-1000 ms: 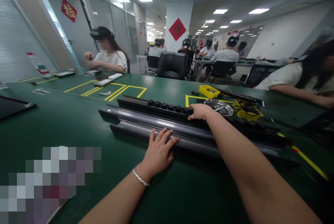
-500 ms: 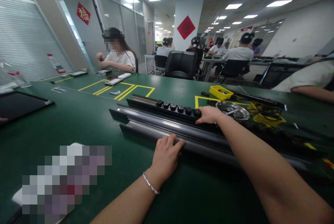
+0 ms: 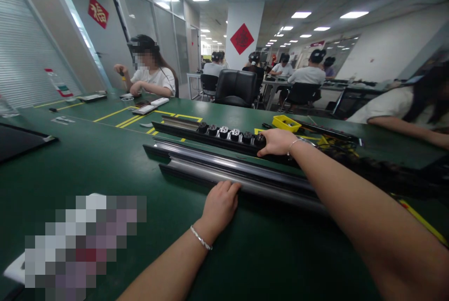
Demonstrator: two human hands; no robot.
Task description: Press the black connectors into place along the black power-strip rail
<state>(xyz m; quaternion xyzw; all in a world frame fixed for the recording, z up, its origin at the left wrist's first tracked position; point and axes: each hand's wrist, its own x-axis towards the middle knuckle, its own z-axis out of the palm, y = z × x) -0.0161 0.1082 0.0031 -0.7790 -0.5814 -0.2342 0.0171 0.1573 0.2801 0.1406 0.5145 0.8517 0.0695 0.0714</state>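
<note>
Two long dark metal channels lie side by side on the green table, the nearer channel (image 3: 196, 172) and the middle channel (image 3: 210, 157). Beyond them is a black rail (image 3: 185, 128) with several round black sockets (image 3: 224, 131) in a row. My right hand (image 3: 277, 143) grips this rail at its rightmost visible socket, thumb on the near side. My left hand (image 3: 221, 200) rests on the near edge of the nearer channel, its fingers bent together over the edge. My right forearm hides the right part of the channels.
A yellow tray (image 3: 286, 123) with small parts stands behind my right hand, near dark cables and yellow pieces. A blurred-out white item (image 3: 94, 200) lies front left, a black panel (image 3: 24, 139) far left. People sit across the table and at the right.
The socket rail has moved away from the two channels, leaving a strip of green table between them, with my right hand on it. The view has shifted slightly; the person opposite has raised a hand.
</note>
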